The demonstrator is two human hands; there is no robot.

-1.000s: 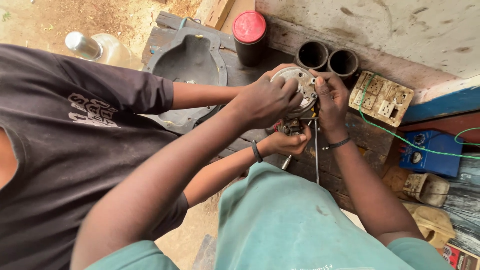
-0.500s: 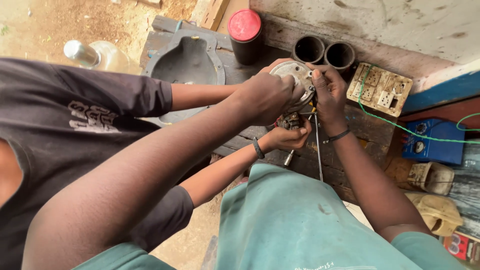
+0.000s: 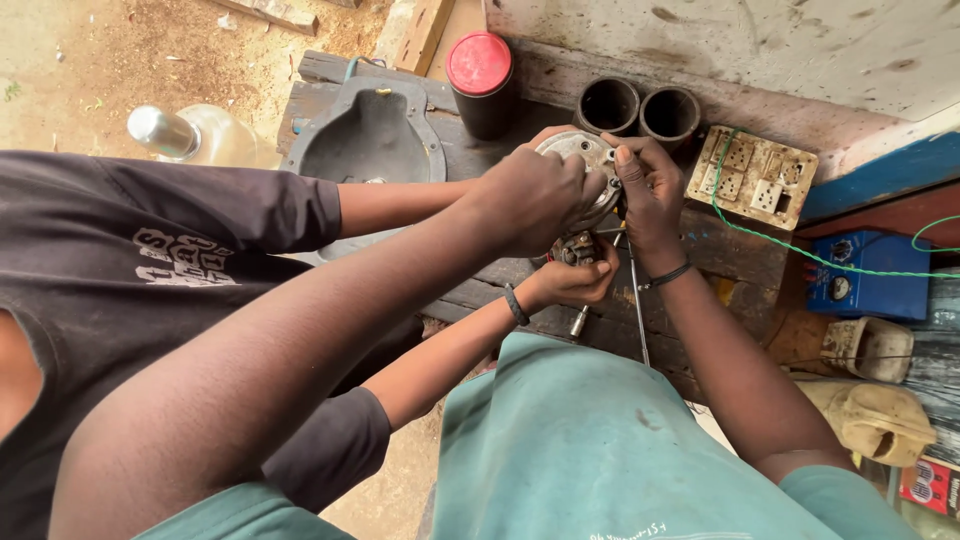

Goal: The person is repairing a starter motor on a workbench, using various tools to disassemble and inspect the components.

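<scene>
A round grey metal part (image 3: 592,152) sits over a dark wooden bench (image 3: 735,255). My left hand (image 3: 530,195) is clamped over its left side. My right hand (image 3: 650,190) grips its right rim, fingertips on the top face. A thin metal rod (image 3: 637,305) runs down from under my right hand toward my green shirt. Just below the part, a co-worker's hand (image 3: 575,282) holds a small dark metal mechanism (image 3: 575,248). The co-worker's other arm (image 3: 400,205) reaches in behind my left hand, and its hand is hidden.
On the bench stand a dark can with a red lid (image 3: 480,80), two black pipe sections (image 3: 640,108), a beige switch board (image 3: 752,175) with a green wire and a grey moulded cover (image 3: 365,135). A blue box (image 3: 870,280) and a bottle (image 3: 190,135) lie at the sides.
Both my hands stay clamped on the round part. The view has shifted slightly, and the co-worker's lower hand stays under the part.
</scene>
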